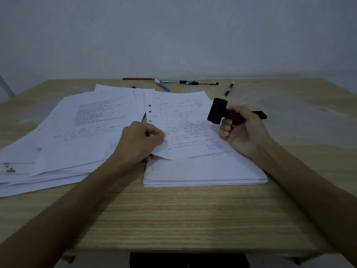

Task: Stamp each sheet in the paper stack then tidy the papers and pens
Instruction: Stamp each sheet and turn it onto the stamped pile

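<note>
Head view: right hand (243, 130) grips the black-and-red rubber stamp (219, 111) above the neat white paper stack (204, 171), left hand (142, 141) pinching its stamped top sheet (185, 122); a loose stamped pile (63, 138) lies left of the stack, scattered pens (173, 83) behind it, so stamping looks partway done and tidying unstarted.

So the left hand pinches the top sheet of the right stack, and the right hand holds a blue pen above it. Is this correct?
Not quite. The right hand holds a stamp, black with a red handle, not a blue pen; the blue pen lies at the far edge of the table. The rest is correct: the left hand pinches the top sheet of the right stack. The head view shows this.
</note>
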